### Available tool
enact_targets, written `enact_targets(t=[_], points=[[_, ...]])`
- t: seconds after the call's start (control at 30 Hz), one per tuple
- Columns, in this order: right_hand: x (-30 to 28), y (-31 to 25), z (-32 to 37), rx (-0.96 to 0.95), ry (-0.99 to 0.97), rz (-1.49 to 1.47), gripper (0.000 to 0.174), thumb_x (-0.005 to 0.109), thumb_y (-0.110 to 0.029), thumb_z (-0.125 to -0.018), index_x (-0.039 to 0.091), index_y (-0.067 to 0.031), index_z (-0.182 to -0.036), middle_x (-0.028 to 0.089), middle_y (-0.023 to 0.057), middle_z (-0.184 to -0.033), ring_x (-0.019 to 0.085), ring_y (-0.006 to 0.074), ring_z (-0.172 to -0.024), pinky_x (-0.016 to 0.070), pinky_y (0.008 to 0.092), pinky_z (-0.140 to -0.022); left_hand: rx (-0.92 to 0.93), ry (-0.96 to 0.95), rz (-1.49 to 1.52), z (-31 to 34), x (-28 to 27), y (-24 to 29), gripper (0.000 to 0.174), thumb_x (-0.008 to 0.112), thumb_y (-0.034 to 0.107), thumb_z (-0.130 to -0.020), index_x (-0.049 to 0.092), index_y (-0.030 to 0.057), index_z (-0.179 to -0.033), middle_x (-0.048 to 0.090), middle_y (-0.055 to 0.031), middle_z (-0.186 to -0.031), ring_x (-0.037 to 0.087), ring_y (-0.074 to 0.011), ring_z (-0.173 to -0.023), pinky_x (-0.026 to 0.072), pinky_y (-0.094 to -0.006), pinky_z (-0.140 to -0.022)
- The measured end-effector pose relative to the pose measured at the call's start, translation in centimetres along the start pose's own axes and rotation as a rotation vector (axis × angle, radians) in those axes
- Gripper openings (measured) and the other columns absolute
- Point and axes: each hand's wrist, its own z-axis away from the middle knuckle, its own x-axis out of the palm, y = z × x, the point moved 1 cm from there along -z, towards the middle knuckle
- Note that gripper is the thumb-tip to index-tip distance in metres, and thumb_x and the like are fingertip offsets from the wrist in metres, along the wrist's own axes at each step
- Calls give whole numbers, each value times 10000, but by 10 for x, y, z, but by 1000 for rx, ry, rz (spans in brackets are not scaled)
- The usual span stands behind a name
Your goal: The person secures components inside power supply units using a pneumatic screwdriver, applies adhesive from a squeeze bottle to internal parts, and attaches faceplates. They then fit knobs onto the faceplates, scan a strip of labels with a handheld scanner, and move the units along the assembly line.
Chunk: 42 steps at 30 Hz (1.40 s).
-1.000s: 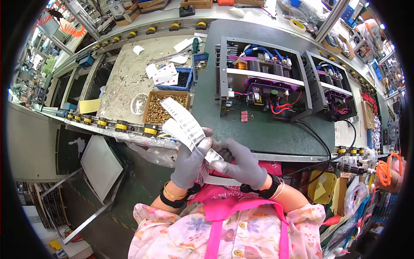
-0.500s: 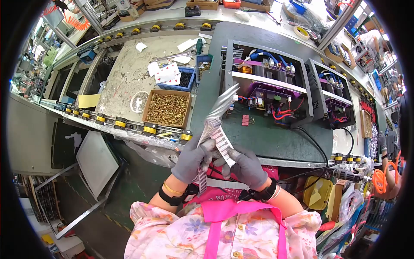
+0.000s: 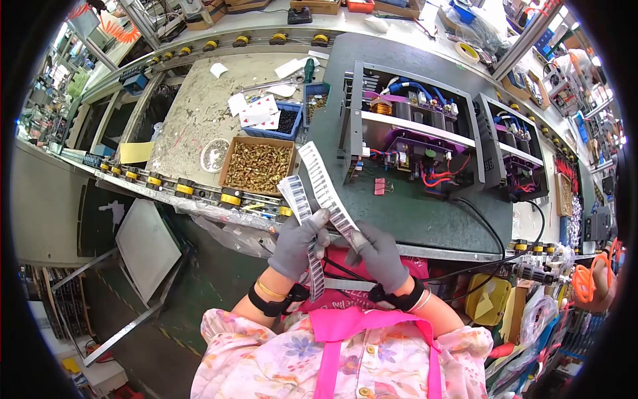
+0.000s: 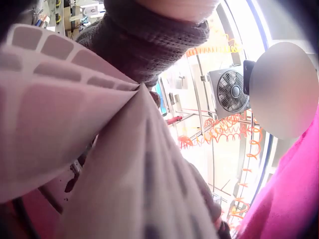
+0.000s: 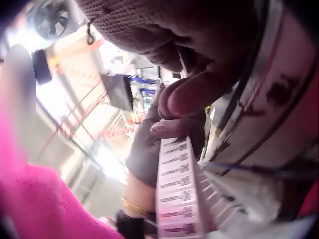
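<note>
In the head view, my gloved left hand (image 3: 297, 247) grips a bundle of label strips (image 3: 297, 197), whose lower ends hang beneath it. My gloved right hand (image 3: 381, 258) pinches the lower end of a long label strip (image 3: 323, 185) that slants up and to the left above the bench. The left wrist view shows folded strips (image 4: 60, 109) close up, bunched at the glove (image 4: 142, 42). In the right wrist view, printed labels (image 5: 177, 186) run down from the gloved fingers (image 5: 192, 94).
Beyond the hands stand a box of brass-coloured fasteners (image 3: 258, 166), a blue bin (image 3: 286, 121) and loose white cards (image 3: 260, 113). Two open metal units (image 3: 417, 126) with wiring sit on the green mat (image 3: 419, 219), near a pink clip (image 3: 379, 186). Black cables cross the bench's front edge.
The long strip, blurred in motion half a second ago, now extends up and left from the right hand. The strips in the left hand have spread apart from it.
</note>
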Motion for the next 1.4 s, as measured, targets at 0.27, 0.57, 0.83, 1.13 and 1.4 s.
enact_targets(t=[0.27, 0.57, 0.83, 1.13, 1.4], points=[[13, -23, 4, -486, 126, 896, 393, 650, -214, -810, 570, -29, -1148, 604, 152, -988, 600, 301, -883, 484, 439, -739, 35, 19, -35, -5, 10, 1, 430, 564, 168, -915, 452, -30, -1280, 654, -136, -982, 579, -99, -580, 482, -208, -522], [-56, -28, 0, -318, 298, 467, 178, 636, -81, -841, 639, -11, -1005, 616, 134, -910, 621, 234, -765, 489, 295, -661, 105, -54, -21, -2, 13, 18, 433, 479, 133, -920, 427, -52, -1309, 646, -157, -998, 615, -142, -731, 512, -252, -609], [-90, -4, 108, -192, 575, 431, 168, 624, -37, -812, 660, -11, -975, 634, 118, -856, 625, 221, -758, 492, 297, -696, 46, -242, -219, 8, 49, 20, 451, 486, 206, -906, 434, -17, -1295, 643, -143, -989, 619, -140, -794, 524, -260, -682], [-101, 27, 303, 178, 1072, -48, 209, 585, -83, -879, 647, 2, -1059, 644, 40, -933, 575, 78, -781, 485, 227, -689, 330, -371, -544, 31, 100, 2, 454, 419, 286, -950, 464, -38, -1264, 564, -87, -861, 540, -126, -743, 453, -243, -653], [-134, 107, 515, 605, 1880, 752, 248, 648, -158, -772, 649, -31, -985, 671, 149, -911, 645, 295, -849, 500, 367, -766, 533, -502, -751, 30, 116, -6, 465, 374, 303, -982, 481, -81, -1222, 562, -109, -854, 519, -142, -745, 440, -258, -680]])
